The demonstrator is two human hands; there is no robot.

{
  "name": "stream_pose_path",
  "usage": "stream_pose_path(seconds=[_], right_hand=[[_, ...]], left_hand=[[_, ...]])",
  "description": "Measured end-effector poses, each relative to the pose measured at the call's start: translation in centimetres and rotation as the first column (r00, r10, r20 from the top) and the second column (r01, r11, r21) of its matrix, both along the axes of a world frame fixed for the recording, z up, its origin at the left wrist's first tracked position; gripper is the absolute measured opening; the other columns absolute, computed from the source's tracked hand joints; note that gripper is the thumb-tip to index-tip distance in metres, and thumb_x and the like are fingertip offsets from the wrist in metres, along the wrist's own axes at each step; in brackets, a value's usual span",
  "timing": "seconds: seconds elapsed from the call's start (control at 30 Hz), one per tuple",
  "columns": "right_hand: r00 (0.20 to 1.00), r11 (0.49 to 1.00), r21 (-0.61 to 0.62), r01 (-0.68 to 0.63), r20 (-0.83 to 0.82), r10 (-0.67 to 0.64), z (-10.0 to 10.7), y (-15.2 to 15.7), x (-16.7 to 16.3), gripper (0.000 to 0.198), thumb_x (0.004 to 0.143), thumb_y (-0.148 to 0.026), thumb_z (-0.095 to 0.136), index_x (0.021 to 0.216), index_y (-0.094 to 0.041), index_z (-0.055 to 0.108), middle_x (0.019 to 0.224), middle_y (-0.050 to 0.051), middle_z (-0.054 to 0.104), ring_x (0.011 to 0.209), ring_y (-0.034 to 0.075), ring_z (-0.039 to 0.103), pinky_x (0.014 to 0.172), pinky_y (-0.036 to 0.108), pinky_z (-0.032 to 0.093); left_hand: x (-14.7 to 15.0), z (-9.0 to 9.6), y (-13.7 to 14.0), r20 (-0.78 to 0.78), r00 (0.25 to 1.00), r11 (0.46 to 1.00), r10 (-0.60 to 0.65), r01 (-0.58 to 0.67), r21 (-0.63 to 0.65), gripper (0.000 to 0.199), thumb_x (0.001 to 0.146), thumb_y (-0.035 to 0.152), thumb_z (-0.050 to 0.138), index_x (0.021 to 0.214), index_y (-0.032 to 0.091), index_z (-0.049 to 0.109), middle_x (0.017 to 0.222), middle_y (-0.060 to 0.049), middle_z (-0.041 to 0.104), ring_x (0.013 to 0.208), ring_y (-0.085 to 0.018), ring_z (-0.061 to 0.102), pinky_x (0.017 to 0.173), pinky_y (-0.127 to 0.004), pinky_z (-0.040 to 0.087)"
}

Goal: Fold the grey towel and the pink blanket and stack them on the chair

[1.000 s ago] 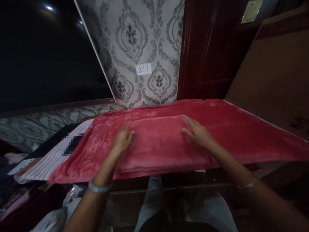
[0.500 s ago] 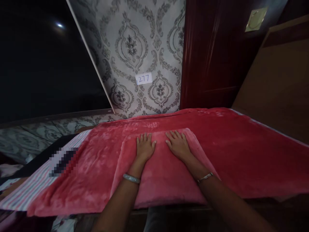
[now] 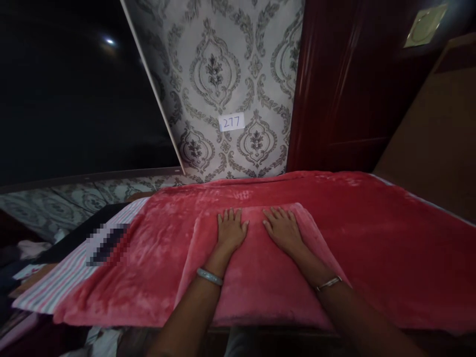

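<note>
A pink plush blanket (image 3: 267,277), folded into a flat, roughly rectangular pad, lies in the middle of a larger red plush cover (image 3: 386,243). My left hand (image 3: 231,229) rests flat on the upper left part of the folded blanket, fingers spread. On its upper right part lies my right hand (image 3: 284,228), palm down with the fingers apart. Neither hand grips anything. The blanket's near edge hangs at the front, and my forearms hide parts of both its sides.
Striped cloth (image 3: 63,282) shows beneath the red cover on the left, with a pixelated patch over it. A dark screen (image 3: 82,99) stands at the back left. Behind are patterned wallpaper with a paper label (image 3: 231,121) reading 277, and a brown cardboard panel (image 3: 439,134) at right.
The whole view has shifted slightly, so everything appears a little farther right. Both hands stay flat on the folded blanket in about the same places.
</note>
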State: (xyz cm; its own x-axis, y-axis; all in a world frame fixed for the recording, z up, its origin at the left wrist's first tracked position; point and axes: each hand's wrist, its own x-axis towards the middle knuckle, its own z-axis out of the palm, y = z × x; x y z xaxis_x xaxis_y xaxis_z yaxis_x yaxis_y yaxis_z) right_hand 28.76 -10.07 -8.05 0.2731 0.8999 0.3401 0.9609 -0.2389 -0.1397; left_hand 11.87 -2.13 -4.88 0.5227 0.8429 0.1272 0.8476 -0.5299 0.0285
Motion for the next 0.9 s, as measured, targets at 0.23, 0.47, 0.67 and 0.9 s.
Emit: stream_pose_path(seconds=[0.23,0.47,0.67,0.9], right_hand=[[1.0,1.0,-0.005,0.002,0.005,-0.002,1.0,-0.2,-0.5,0.051,0.104,-0.036,0.036,0.149,-0.024,0.055,0.154,0.011,0.051,0.144,0.031,0.043,0.118,0.055,0.028],[0.998,0.992,-0.118,0.033,-0.041,-0.038,2.4,-3.6,1.6,0.058,0.104,-0.047,0.039,0.158,-0.024,0.044,0.163,0.013,0.039,0.152,0.034,0.031,0.121,0.063,0.019],[0.976,0.987,-0.104,0.122,-0.166,-0.138,0.0,-7.0,3.5,0.058,0.104,-0.05,0.037,0.159,-0.032,0.041,0.17,0.005,0.023,0.155,0.036,0.022,0.11,0.064,0.041],[0.977,0.996,-0.024,0.086,-0.195,-0.089,-1.7,-6.7,4.1,0.061,0.103,-0.054,0.037,0.158,-0.029,0.044,0.17,0.005,0.025,0.154,0.035,0.022,0.117,0.058,0.037]], left_hand=[[-0.1,1.2,-0.5,-0.006,1.0,1.0,-0.01,0.01,-0.003,0.065,0.104,0.049,0.029,0.159,0.016,0.039,0.165,-0.017,0.036,0.153,-0.034,0.033,0.126,-0.056,0.022],[-5.0,3.9,-1.3,-0.063,0.997,0.999,-0.035,0.034,-0.027,0.068,0.102,0.056,0.033,0.159,0.019,0.039,0.165,-0.018,0.035,0.155,-0.037,0.027,0.124,-0.065,0.015],[-8.4,1.1,-1.7,-0.028,0.999,1.0,0.016,-0.015,0.023,0.066,0.102,0.052,0.039,0.16,0.022,0.038,0.169,-0.015,0.027,0.157,-0.039,0.021,0.123,-0.064,0.023],[-7.8,0.1,-1.6,-0.025,1.0,0.998,0.017,-0.016,0.059,0.064,0.102,0.052,0.041,0.159,0.024,0.04,0.168,-0.014,0.031,0.156,-0.038,0.024,0.122,-0.062,0.027]])
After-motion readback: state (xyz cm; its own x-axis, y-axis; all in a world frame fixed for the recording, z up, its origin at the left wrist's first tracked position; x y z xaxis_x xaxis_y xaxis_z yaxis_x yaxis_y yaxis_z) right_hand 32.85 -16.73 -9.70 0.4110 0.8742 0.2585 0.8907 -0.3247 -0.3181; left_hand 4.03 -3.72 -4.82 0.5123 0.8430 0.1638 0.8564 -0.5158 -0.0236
